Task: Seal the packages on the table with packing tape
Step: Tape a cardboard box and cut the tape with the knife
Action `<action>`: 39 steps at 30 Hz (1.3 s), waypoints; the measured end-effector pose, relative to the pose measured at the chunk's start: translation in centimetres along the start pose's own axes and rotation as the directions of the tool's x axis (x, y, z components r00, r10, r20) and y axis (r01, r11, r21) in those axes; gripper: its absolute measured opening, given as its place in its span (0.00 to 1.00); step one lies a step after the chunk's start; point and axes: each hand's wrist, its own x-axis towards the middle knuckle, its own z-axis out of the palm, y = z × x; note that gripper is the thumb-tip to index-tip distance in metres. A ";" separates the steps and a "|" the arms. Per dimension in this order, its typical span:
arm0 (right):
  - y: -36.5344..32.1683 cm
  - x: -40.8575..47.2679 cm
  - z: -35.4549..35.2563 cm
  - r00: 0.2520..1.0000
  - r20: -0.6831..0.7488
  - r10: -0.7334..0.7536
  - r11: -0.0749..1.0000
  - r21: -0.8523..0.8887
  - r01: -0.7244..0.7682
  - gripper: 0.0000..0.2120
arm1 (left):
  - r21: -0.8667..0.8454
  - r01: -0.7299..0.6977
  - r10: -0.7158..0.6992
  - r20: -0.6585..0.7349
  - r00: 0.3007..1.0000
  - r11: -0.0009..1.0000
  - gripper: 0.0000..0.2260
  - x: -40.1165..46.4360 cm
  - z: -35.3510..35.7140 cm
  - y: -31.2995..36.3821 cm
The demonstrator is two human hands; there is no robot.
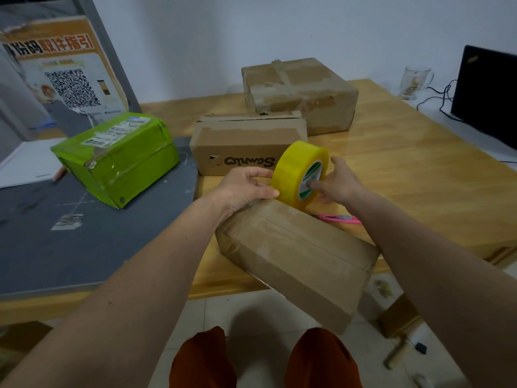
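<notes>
Tape roll: yellow, upright on its edge at the far end of the near brown package.
Right hand: grip closed on the roll, fingers in its core.
Left hand: fingers curled at the roll's rim; whether it pinches tape cannot be told.
Near package: tilted over the desk edge.
Other boxes: green box, two brown boxes behind.

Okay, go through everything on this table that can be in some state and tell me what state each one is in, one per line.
Tape roll: upright on edge, on the near package.
Right hand: grips the roll through its core.
Left hand: fingers at the roll's outer face.
Near package: taped, overhanging the table edge.
Printed box: top seam gapes.
Far box: closed, taped over.
Green package: wrapped, tilted.
Glass mug: upright.
</notes>
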 end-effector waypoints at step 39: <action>-3.9 -4.4 -0.4 0.917 -0.399 -0.029 0.941 0.297 0.160 0.20 | 0.360 -0.331 0.486 -0.558 0.673 0.872 0.10 -3.7 4.8 3.1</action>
